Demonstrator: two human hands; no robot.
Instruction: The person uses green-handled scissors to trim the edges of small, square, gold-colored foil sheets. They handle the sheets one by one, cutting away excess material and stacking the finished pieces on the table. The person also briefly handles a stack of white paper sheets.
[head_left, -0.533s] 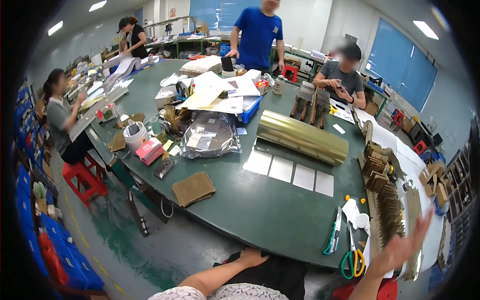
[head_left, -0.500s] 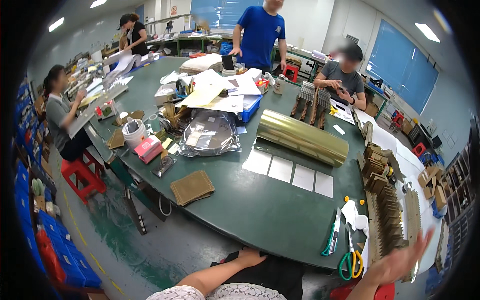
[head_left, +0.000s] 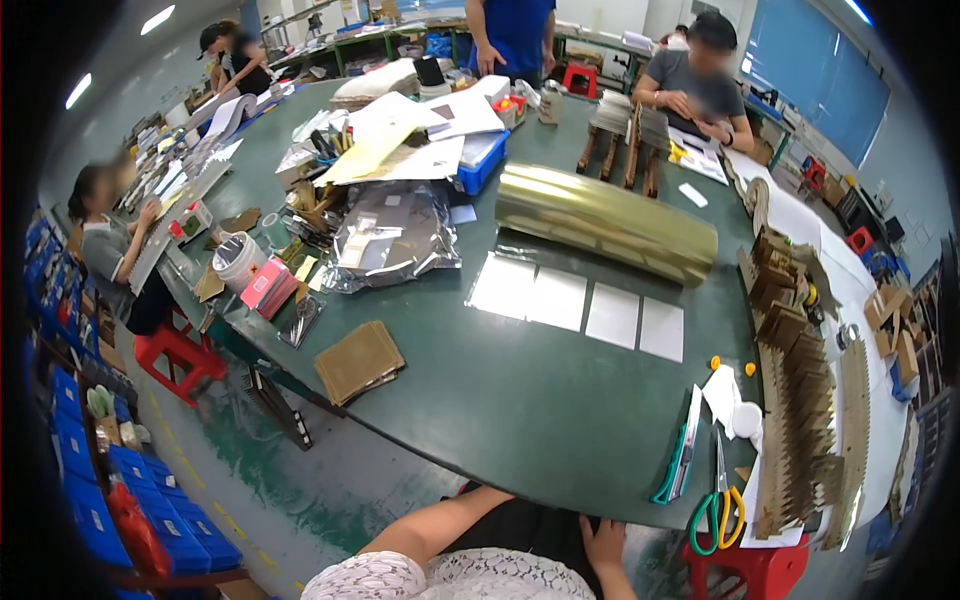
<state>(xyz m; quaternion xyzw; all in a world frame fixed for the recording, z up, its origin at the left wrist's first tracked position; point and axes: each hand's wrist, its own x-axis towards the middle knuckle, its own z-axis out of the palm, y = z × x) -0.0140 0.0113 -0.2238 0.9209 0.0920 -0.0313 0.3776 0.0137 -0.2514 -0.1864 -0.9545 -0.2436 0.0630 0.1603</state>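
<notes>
My left forearm reaches to the table's front edge, where my left hand [head_left: 492, 497] disappears beneath the tabletop; its fingers are hidden. On the dark cloth over my lap rests my right hand [head_left: 604, 545], fingers stretched out against it, just under the table edge and holding nothing. To the right of that hand lie scissors [head_left: 719, 510] with one green and one yellow handle, overhanging the edge. Beside them is a green utility knife [head_left: 682, 450]. Four white rectangular sheets [head_left: 558, 297] form a row in front of a large gold-tinted film roll [head_left: 605, 225].
Brown square sheets [head_left: 360, 362] are stacked at the left edge. Rows of notched brown pieces [head_left: 795, 430] line the right side. Papers, a white bucket [head_left: 240, 260] and a plastic-wrapped package [head_left: 392, 240] crowd the left. A red stool [head_left: 750, 570] stands below; several people work around the table.
My right hand has come down from above the notched pieces at the right onto my lap. My left hand has slipped further under the table edge. The view has tilted downward.
</notes>
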